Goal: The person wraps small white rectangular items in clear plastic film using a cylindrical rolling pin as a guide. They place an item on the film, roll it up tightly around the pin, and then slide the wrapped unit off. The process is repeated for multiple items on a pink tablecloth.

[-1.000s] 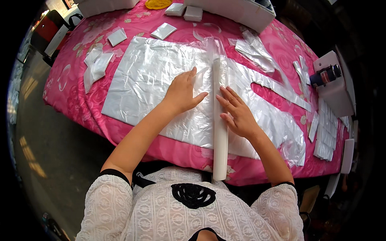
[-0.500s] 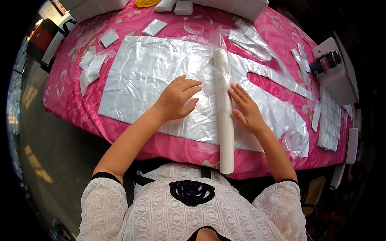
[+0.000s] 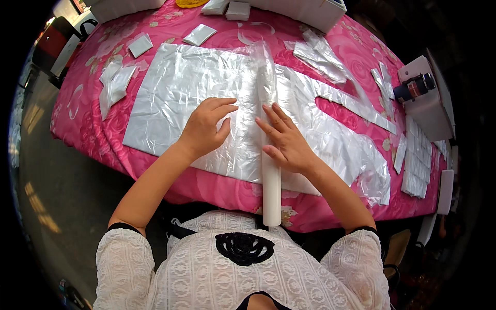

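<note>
A long white roll (image 3: pixel 271 201) lies lengthwise across a spread sheet of thin, shiny plastic film (image 3: pixel 181 82), its near end sticking out past the table edge. Film covers the roll's upper part. My right hand (image 3: pixel 284 140) rests on the roll with its fingers spread. To the left of the roll, my left hand (image 3: pixel 205 126) is over the film, its fingers apart and nothing in them. Right of the roll the film continues, with a long rounded cut-out and a strap-like strip (image 3: pixel 356 107); its near right edge is crumpled.
A pink flowered cloth (image 3: pixel 77 121) covers the table. Folded plastic packets (image 3: pixel 200 35) lie around, with a stack of them (image 3: pixel 417 157) at the right. A dark bottle (image 3: pixel 416 87) rests against a white foam box (image 3: pixel 431 111). More white boxes (image 3: pixel 305 13) stand at the far edge.
The roll has shifted left over the film, with film now covering more of its upper part. My right hand has moved left onto it, and my left hand has also shifted left.
</note>
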Demonstrator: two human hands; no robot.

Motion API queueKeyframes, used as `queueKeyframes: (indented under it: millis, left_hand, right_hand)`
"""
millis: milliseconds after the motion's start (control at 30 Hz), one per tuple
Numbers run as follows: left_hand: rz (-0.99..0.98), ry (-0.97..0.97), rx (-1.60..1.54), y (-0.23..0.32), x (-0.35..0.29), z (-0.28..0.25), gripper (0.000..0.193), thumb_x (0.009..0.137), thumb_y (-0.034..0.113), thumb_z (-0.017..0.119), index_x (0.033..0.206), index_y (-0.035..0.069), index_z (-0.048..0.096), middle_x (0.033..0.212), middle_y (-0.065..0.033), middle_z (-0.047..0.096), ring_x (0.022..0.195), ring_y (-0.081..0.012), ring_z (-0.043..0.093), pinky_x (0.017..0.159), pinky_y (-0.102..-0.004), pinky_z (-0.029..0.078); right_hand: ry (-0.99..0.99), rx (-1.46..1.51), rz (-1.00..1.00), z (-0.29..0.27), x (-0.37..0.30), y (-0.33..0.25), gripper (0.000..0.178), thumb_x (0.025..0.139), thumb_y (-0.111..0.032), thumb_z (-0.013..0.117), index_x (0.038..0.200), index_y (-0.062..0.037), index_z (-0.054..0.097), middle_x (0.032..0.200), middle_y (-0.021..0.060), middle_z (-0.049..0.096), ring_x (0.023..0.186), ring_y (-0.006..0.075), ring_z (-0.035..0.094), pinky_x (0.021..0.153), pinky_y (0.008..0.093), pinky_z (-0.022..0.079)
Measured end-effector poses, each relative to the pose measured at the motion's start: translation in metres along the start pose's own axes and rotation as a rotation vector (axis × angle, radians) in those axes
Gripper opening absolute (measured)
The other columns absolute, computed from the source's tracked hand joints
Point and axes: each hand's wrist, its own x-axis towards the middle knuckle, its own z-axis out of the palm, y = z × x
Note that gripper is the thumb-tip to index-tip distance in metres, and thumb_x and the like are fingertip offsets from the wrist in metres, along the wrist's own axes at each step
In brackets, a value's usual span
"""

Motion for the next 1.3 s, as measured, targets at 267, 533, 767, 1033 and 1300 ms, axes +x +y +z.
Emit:
queueKeyframes:
  millis: [267, 533, 767, 1033, 1300]
  left_hand:
    - [-0.609, 0.145, -0.417, 0.008, -0.104, -0.075, 0.027, 0.080, -0.001, 0.050, 0.105, 0.000, 0.059, 0.106, -0.0102, 0.059, 0.096, -0.0157, 0.057, 0.080, -0.0261, 0.046]
    - [-0.984, 0.022, -0.648, 0.044, -0.162, -0.063, 0.041, 0.081, 0.013, 0.061, 0.115, -0.004, 0.044, 0.100, -0.0130, 0.055, 0.084, -0.0149, 0.058, 0.074, -0.0264, 0.048]
    - [-0.977, 0.029, -0.620, 0.049, -0.157, -0.053, 0.063, 0.074, 0.010, 0.068, 0.124, -0.003, 0.033, 0.108, -0.0110, 0.050, 0.093, -0.0171, 0.055, 0.081, -0.0314, 0.047]
    - [-0.758, -0.095, -1.630, 0.062, -0.129, -0.065, 0.075, 0.064, 0.027, 0.073, 0.121, -0.005, 0.038, 0.099, -0.0103, 0.053, 0.080, -0.0176, 0.057, 0.068, -0.0299, 0.048]
    - [-0.870, -0.132, -1.002, 0.078, -0.092, -0.053, 0.043, 0.071, 0.014, 0.067, 0.107, -0.003, 0.049, 0.079, -0.0064, 0.054, 0.061, -0.0131, 0.055, 0.056, -0.0262, 0.046]
  right_hand:
    - [-0.126, 0.446, -0.429, 0.023, 0.090, -0.081, 0.031, 0.084, -0.023, 0.052, 0.107, -0.0024, 0.059, 0.116, 0.0136, 0.055, 0.114, 0.0299, 0.047, 0.094, 0.0403, 0.038]
    - [-0.132, -0.012, -0.450, 0.071, 0.136, -0.066, 0.047, 0.088, -0.030, 0.043, 0.130, -0.0108, 0.042, 0.141, 0.0097, 0.030, 0.133, 0.0292, 0.020, 0.106, 0.0456, 0.021]
    - [0.016, 0.277, -0.203, 0.111, 0.142, -0.115, 0.049, 0.087, -0.020, 0.045, 0.133, -0.0070, 0.035, 0.143, 0.0150, 0.022, 0.135, 0.0336, 0.012, 0.109, 0.0429, 0.013]
    - [0.114, 1.741, 0.195, 0.046, 0.129, -0.124, 0.084, 0.075, -0.048, 0.062, 0.130, 0.0062, 0.026, 0.120, 0.0202, 0.045, 0.106, 0.0236, 0.050, 0.086, 0.0351, 0.044]
    - [0.145, 1.371, 0.236, 0.004, 0.098, -0.106, 0.064, 0.074, -0.045, 0.067, 0.112, 0.0014, 0.045, 0.092, 0.0111, 0.059, 0.084, 0.0182, 0.059, 0.072, 0.0314, 0.049]
